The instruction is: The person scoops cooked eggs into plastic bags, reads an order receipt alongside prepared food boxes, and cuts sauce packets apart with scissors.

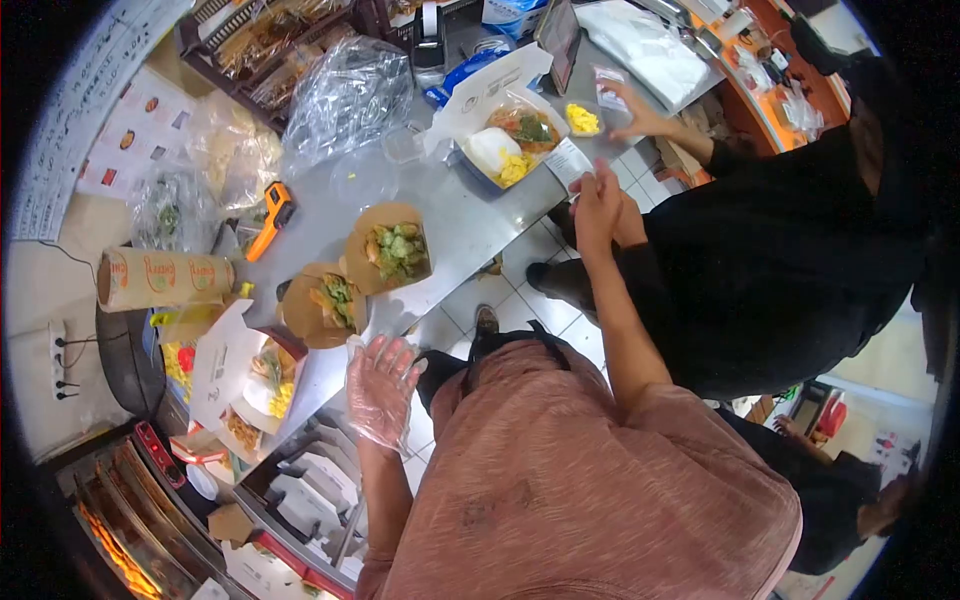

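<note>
My left hand (382, 390), in a clear plastic glove, is palm up with spread fingers and holds nothing. Just above it, two brown cardboard boxes, one (322, 306) nearer and one (388, 247) farther, hold food topped with greens. My bare right hand (597, 203) is raised beyond the counter edge, its fingers loosely bent and nothing visible in them. Near it are a printed white label (568, 163) and an open white meal box (482, 150) with rice, yellow pieces and a sauced dish. A second open meal box (262, 378) stands at the left.
A co-worker in black stands at the right, one hand (640, 112) reaching near a small cup of yellow food (582, 119). On the metal counter (455, 235) are an orange thermometer gun (270, 220), plastic bags (350, 105) and a printed paper roll (165, 279). Trays occupy the lower left.
</note>
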Tool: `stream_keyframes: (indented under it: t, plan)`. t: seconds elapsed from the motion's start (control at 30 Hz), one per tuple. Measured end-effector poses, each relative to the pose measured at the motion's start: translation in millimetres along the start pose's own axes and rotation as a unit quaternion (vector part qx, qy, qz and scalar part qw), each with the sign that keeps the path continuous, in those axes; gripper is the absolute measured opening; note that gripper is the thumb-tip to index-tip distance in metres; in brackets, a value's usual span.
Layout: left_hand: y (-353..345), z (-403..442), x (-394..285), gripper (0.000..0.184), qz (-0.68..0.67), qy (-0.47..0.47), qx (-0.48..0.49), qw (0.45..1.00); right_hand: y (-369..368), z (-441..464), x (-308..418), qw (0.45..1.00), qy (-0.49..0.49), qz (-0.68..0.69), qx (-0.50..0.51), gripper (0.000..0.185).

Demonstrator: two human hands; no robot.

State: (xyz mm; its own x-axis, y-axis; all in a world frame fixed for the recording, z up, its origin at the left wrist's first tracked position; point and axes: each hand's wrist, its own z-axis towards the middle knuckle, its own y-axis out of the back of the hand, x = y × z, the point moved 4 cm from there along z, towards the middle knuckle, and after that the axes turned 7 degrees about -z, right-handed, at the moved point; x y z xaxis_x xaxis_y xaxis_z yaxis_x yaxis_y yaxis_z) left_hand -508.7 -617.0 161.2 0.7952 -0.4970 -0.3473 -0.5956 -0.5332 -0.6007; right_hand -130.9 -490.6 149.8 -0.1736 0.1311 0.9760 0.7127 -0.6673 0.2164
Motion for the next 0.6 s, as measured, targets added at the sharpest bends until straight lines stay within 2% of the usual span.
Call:
stream_keyframes:
  t: [0.03, 0.1, 0.13, 0.17, 0.2, 0.23, 0.27, 0.33, 0.37, 0.4, 0.43, 0.47, 0.5, 0.53, 0.57, 0.6]
  plan:
    - [7, 3, 4, 0.048, 0.007, 0.007, -0.004, 1.0, -1, -9, -6, 0.999, 0.023, 0.0, 0.03, 0.02]
    - [17, 10, 14, 0.048, 0.004, 0.01, -0.015, 1.0, -9, -71, 21, 0.984, 0.148, -0.101, 0.019, 0.02]
    - [22, 12, 19, 0.048, 0.005, 0.014, -0.023, 1.0, -13, -103, 12, 0.984, 0.109, -0.1, 0.1, 0.023]
    - [25, 14, 24, 0.048, -0.002, 0.009, -0.029, 1.0, -18, -136, 24, 0.96, 0.143, -0.176, 0.165, 0.023]
    - [27, 16, 29, 0.049, 0.002, -0.005, -0.051, 0.999, -27, -163, 10, 0.95, 0.161, -0.117, 0.24, 0.014]
    - [32, 17, 33, 0.049, 0.002, -0.023, -0.08, 0.997, -39, -182, 18, 0.93, 0.129, -0.059, 0.338, 0.009]
    - [41, 20, 37, 0.049, 0.012, -0.036, -0.114, 0.993, -48, -190, 16, 0.921, 0.126, -0.05, 0.366, 0.009]
    - [53, 19, 41, 0.048, 0.019, -0.094, -0.154, 0.983, -59, -205, 6, 0.912, 0.027, -0.007, 0.408, 0.01]
    - [60, 17, 43, 0.048, 0.008, -0.108, -0.173, 0.979, -65, -204, -4, 0.912, 0.079, -0.068, 0.397, 0.007]
    - [67, 14, 41, 0.045, -0.002, -0.153, -0.187, 0.97, -68, -200, -2, 0.897, 0.092, -0.116, 0.418, 0.006]
    - [78, 9, 34, 0.043, -0.011, -0.199, -0.202, 0.959, -72, -197, -9, 0.904, 0.128, -0.112, 0.391, 0.018]
    - [94, 8, 24, 0.043, -0.022, -0.216, -0.214, 0.952, -79, -194, -23, 0.932, 0.106, -0.031, 0.346, 0.02]
    - [106, 7, 10, 0.044, 0.029, -0.284, -0.219, 0.933, -86, -188, -15, 0.943, 0.07, -0.036, 0.322, 0.011]
    - [114, 7, 0, 0.045, 0.081, -0.344, -0.222, 0.909, -96, -184, -6, 0.956, 0.067, -0.017, 0.285, 0.039]
    - [102, 8, -17, 0.053, 0.107, -0.373, -0.189, 0.902, -107, -184, 19, 0.961, 0.008, -0.03, 0.276, 0.053]
    - [90, 14, -30, 0.062, 0.145, -0.383, -0.13, 0.903, -116, -179, 30, 0.96, 0.015, -0.031, 0.278, 0.053]
